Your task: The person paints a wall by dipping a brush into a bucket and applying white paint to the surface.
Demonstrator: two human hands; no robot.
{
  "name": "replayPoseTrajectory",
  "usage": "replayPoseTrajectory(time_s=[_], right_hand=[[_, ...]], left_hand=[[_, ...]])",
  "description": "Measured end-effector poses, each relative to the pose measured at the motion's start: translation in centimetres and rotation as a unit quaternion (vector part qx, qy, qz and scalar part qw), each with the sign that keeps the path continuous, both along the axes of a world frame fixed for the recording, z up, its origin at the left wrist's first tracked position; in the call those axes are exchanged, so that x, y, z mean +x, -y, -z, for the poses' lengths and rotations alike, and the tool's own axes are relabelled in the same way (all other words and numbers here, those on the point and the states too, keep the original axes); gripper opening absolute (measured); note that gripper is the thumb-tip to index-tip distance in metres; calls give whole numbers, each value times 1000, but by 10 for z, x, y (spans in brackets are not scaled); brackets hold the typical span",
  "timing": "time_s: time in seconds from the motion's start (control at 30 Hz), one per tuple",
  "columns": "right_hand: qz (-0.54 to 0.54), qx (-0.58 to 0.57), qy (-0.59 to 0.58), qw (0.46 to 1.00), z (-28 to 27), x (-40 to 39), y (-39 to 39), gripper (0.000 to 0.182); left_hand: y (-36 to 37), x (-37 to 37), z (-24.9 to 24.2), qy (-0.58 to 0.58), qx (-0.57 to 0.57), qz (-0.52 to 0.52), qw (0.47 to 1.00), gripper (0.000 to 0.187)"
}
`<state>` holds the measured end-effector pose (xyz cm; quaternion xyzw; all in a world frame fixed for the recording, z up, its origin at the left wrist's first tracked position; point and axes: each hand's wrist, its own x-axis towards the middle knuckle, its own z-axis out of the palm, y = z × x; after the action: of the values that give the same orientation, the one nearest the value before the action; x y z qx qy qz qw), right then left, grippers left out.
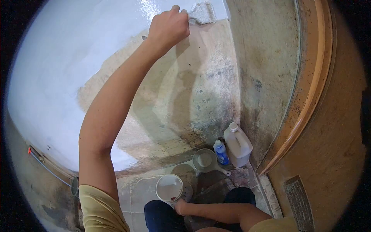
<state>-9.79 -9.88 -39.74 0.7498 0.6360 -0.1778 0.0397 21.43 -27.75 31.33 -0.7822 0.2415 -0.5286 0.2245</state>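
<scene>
My left hand (170,25) is raised against the wall, its fingers closed around the handle of a paintbrush (203,13). The brush's white, paint-covered bristles touch the wall (162,96) at the edge of the fresh white coat. Much of the handle is hidden in my fist. Low between my knees, my right hand (181,207) grips the side of a white paint bucket (169,175) with pale liquid inside. Below the brush, the wall shows bare, stained and peeling plaster, while glossy white covers its left and upper part.
A plastic dipper (200,168) lies on the tiled floor beside a blue bottle (220,152) and a whitish jug (244,151) in the corner. An orange-brown curved frame (315,85) runs down the right. A thin blue tube (50,168) crosses the left wall.
</scene>
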Motion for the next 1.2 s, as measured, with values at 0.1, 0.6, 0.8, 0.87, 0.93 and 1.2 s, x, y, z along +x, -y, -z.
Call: replayPoseTrajectory(time_s=[0.1,0.6,0.8,0.87,0.93,1.2], right_hand=[[-35,-32,11,999,-114,11,60,28],[-17,-57,-53,997,-74,24,69,26],[13,120,-47,992,-155,24,111,18],[21,125,-83,988,-156,24,114,17],[31,132,-120,983,-160,25,116,17],[40,70,-54,995,-202,10,120,15]], left_hand=[[-11,-10,1,-4,-13,-17,1000,24],[-89,-58,2,23,-48,-44,998,17],[-131,-85,0,49,-42,-65,996,15],[-148,-99,-1,47,-47,-78,995,15],[-166,-116,0,46,-50,-95,993,13],[-222,-203,69,-21,-81,-103,991,9]])
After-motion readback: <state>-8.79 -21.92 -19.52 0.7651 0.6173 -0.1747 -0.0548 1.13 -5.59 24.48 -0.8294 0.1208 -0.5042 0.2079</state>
